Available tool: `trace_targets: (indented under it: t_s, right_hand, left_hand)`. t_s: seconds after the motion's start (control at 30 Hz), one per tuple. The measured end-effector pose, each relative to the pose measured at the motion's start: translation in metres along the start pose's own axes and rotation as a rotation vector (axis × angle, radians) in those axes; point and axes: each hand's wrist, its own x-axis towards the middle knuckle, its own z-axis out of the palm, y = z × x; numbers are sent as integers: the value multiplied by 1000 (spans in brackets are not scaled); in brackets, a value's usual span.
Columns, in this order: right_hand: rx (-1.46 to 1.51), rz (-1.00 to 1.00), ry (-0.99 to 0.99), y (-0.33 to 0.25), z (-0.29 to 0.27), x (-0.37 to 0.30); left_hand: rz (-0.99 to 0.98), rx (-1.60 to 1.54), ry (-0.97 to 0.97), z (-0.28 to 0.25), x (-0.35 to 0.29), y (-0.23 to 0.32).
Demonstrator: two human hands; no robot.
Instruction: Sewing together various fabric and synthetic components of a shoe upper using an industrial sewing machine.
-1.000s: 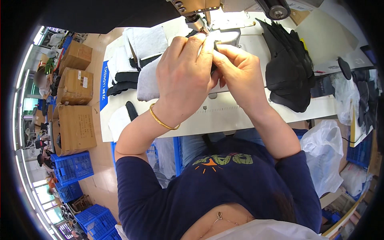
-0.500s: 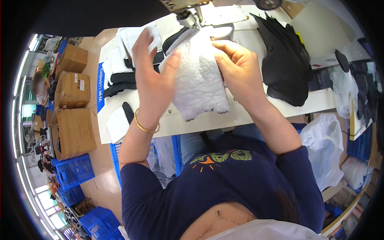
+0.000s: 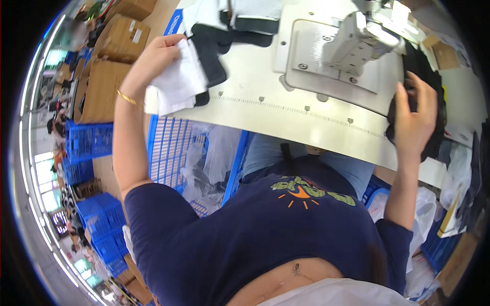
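Note:
At the table's left end, my left hand (image 3: 162, 57) pinches the top of a white fabric piece (image 3: 178, 84), its fingers curled closed. The piece hangs over the near table edge. A dark fabric piece (image 3: 208, 58) lies against its right side; whether it is joined to the white one I cannot tell. Over on the right, my right hand (image 3: 417, 115) is raised with fingers apart, at a pile of black fabric pieces (image 3: 433, 84). Nothing shows between its fingers, and I cannot tell whether they touch the pile.
A white sewing machine (image 3: 352, 46) stands on the white table (image 3: 265, 117). More black and white fabric pieces (image 3: 252, 25) lie at the far left. Below the table's left end is a blue crate (image 3: 171, 148) with clear plastic. Cardboard boxes (image 3: 102, 86) and blue crates (image 3: 99, 217) stand on the left.
My hands have parted, the left going left and the right going right to the black pile. The fluffy white fabric they held is no longer between them. The view has shifted.

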Motion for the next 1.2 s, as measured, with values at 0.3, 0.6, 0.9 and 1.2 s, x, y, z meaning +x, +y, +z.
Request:
trace_targets:
  t_s: [0.3,0.6,0.9,1.2]
  right_hand:
    - [-764,-17,-106,67,6,-7]
    - [-551,-211,121,69,11,-7]
    - [366,505,49,47,-14,-6]
    - [727,334,-72,-44,6,-51]
  left_hand:
    - [572,700,544,35,59,-16]
    - [474,759,1004,130,160,40]
    - [432,396,805,135,147,41]
    - [81,-1106,-358,195,-31,83]
